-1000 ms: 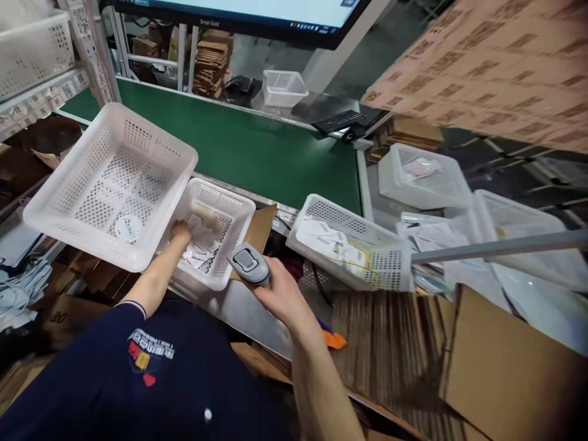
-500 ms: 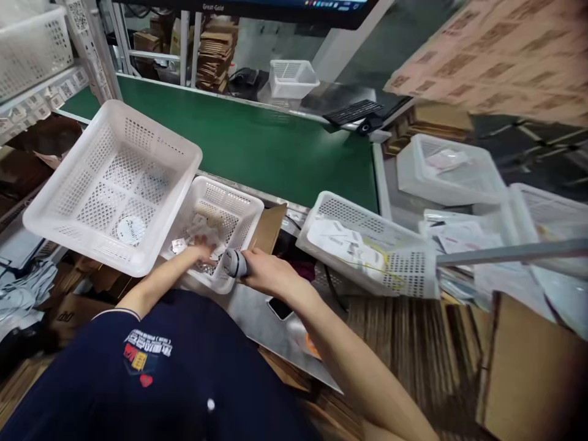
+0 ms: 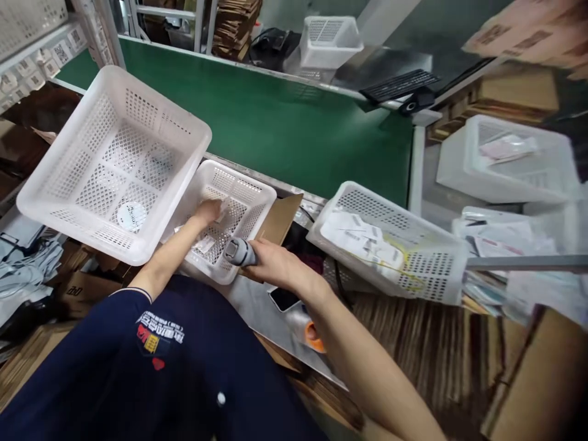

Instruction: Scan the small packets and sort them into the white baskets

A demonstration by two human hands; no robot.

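Since the frame half a sec ago, our left hand [image 3: 207, 212] has gone further into the small white basket [image 3: 257, 195], from its near edge up toward the middle, while the right hand [image 3: 271, 264] w/ the scanner has held about the same spot at the basket's near rim.

Right hand is clenched round the grey handheld scanner [image 3: 237, 252]; its head sticks out to the left, just over the near corner of the small basket. Left hand lies palm down inside that basket, fingers on the small white packets [image 3: 204, 244] on the mesh floor; we can't tell whether it's grasping one or just pressing on them.

Small basket sits tilted at the metal bench edge, touching a larger white basket [image 3: 114, 159] on its left, which holds one round white label [image 3: 131, 215] on its floor. A brown cardboard flap [image 3: 281, 218] stands just right of the small basket. Further right, another white basket [image 3: 390, 242] leans over, w/ white bagged items and a yellow cord inside. Near our right forearm lie a dark phone [image 3: 283, 299] and an orange-capped item [image 3: 309, 329] on the metal surface.

Beyond the baskets runs the green conveyor belt [image 3: 285, 128]; past its far side are a black keyboard [image 3: 399, 85] and one more small basket [image 3: 329, 40]. Flat corrugated cardboard [image 3: 413, 349] is stacked low right.
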